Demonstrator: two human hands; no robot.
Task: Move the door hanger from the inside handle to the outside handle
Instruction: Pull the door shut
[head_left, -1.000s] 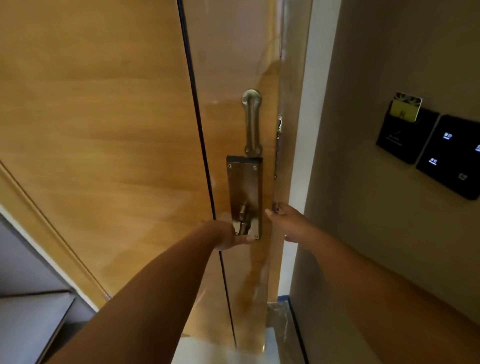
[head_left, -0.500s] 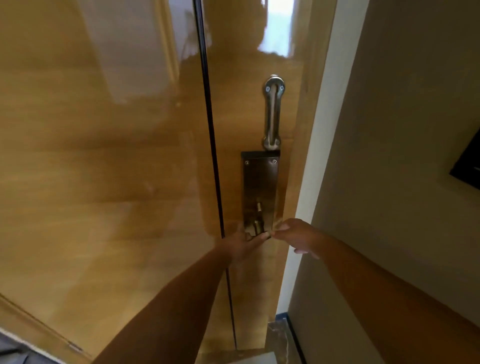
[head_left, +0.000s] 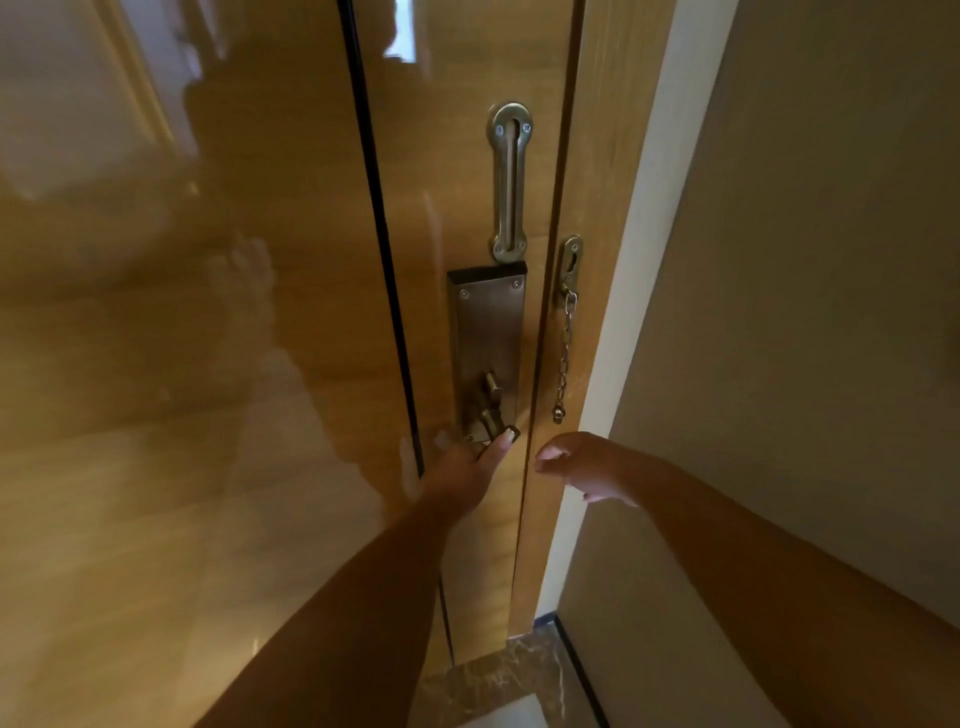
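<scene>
Left hand (head_left: 462, 475) closed on the short brass lever handle (head_left: 496, 423), thumb along its top. Right hand (head_left: 587, 465) loosely curled, gripping nothing, just right of the lever fingers. Silvery door chain (head_left: 563, 358) dangling above right fingertips. Door hanger nowhere visible.

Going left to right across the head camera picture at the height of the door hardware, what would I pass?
Glossy wood panel → black vertical seam → metal lock plate → hanging door chain → white frame strip → beige wall.
</scene>
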